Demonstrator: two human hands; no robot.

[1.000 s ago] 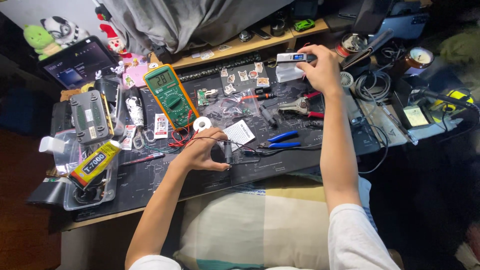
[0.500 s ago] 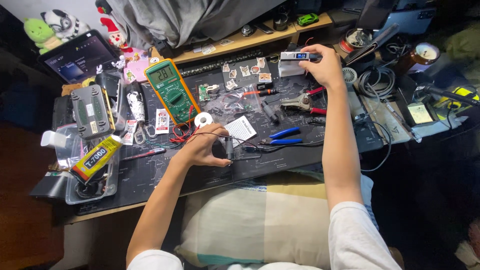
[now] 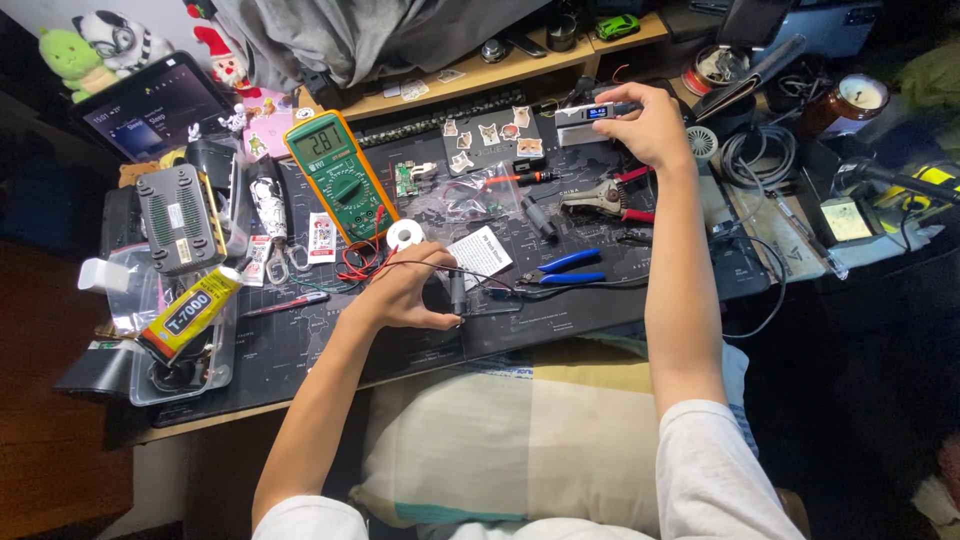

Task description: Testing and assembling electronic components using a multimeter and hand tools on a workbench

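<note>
Near the front edge of the dark desk mat (image 3: 300, 350), left hand (image 3: 405, 295) curled shut, pinching a small dark cylindrical part (image 3: 458, 295) with thin black wires, just beside a white paper card (image 3: 478, 256) and a white solder spool (image 3: 405, 235). Toward the back edge, right hand (image 3: 650, 125) closed around a slim black pen-shaped tool with a lit blue display (image 3: 598, 113), raised above red-handled pliers (image 3: 610, 200). At back left, green multimeter (image 3: 340, 175).

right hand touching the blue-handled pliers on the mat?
Apart. The head view shows the right hand up at the back of the desk holding a slim tool with a lit display, while the blue-handled pliers lie nearer, with bare mat between.
</note>
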